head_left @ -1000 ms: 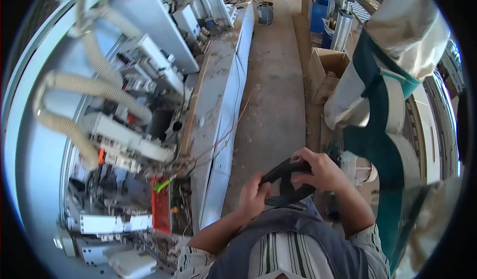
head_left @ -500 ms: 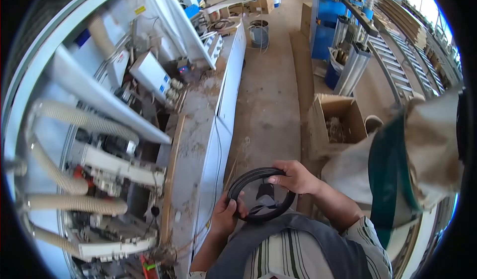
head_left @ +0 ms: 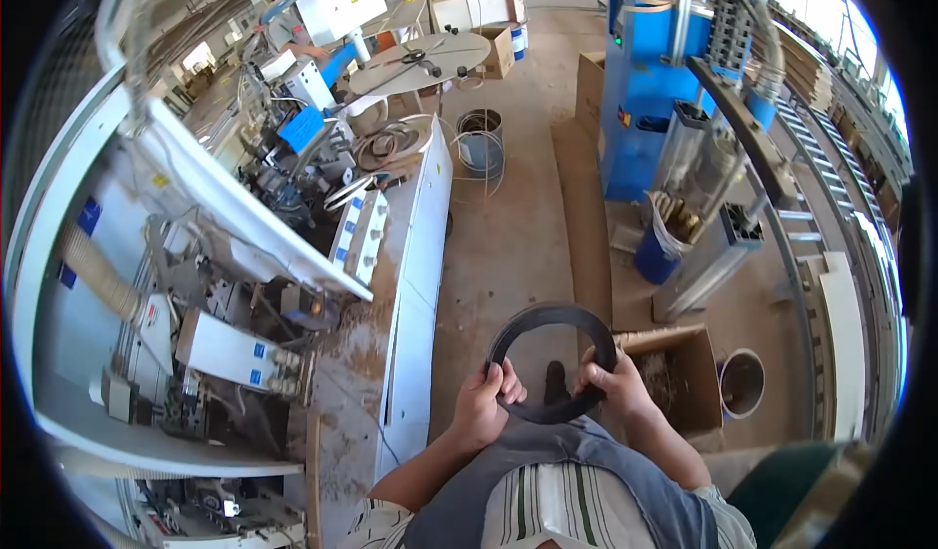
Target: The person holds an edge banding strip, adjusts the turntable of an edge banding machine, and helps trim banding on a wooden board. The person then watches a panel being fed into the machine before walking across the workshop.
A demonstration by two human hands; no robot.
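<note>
Standing right of the dusty bench [head_left: 354,383], I grip the left side of the black ring [head_left: 548,316] with my left hand [head_left: 481,404]. It is in front of me, where even pressure should best preserve its roundness; my right hand [head_left: 610,381] grasps its right side, near the cardboard box [head_left: 697,383].

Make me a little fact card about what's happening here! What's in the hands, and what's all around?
Held thing: black ring
Left hand: gripping the ring's left side
Right hand: gripping the ring's right side
Left of walkway: machinery with a pale ribbed hose
Ahead: round table, bucket on the floor
Right of walkway: tall blue machine, open cardboard box
Walkway: brownish floor
</note>
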